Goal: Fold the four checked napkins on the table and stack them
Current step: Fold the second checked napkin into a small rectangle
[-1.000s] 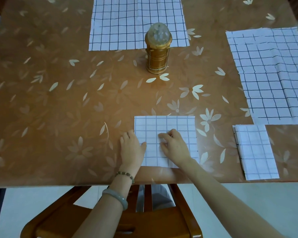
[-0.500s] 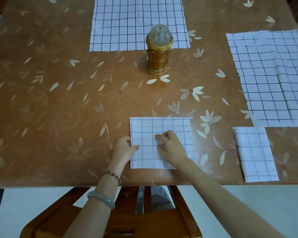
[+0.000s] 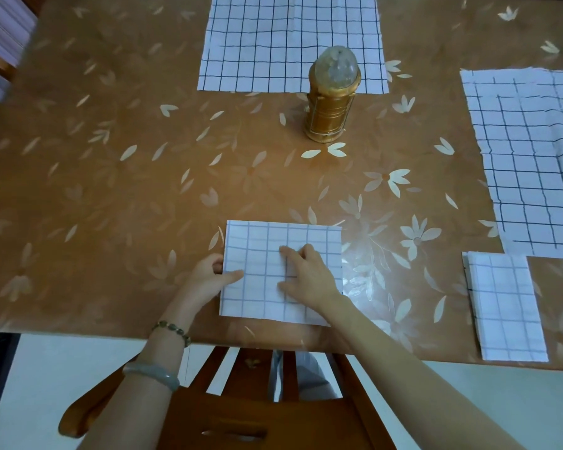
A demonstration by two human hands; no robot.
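Observation:
A partly folded checked napkin (image 3: 260,241) lies near the table's front edge. My left hand (image 3: 208,277) pinches its left edge, thumb on top and fingers underneath. My right hand (image 3: 309,274) presses flat on its middle. A smaller folded napkin (image 3: 507,306) rests at the front right. One unfolded napkin (image 3: 289,37) lies flat at the back centre, another unfolded napkin (image 3: 530,157) at the right edge.
A gold lantern (image 3: 332,99) stands upright on the brown flowered table (image 3: 111,173), overlapping the back napkin's near edge. A wooden chair (image 3: 241,410) sits below the table's front edge, under my arms.
The napkin slid a little to the left. My left hand moved from resting beside it to pinching its left edge. My right hand stayed pressed on the cloth.

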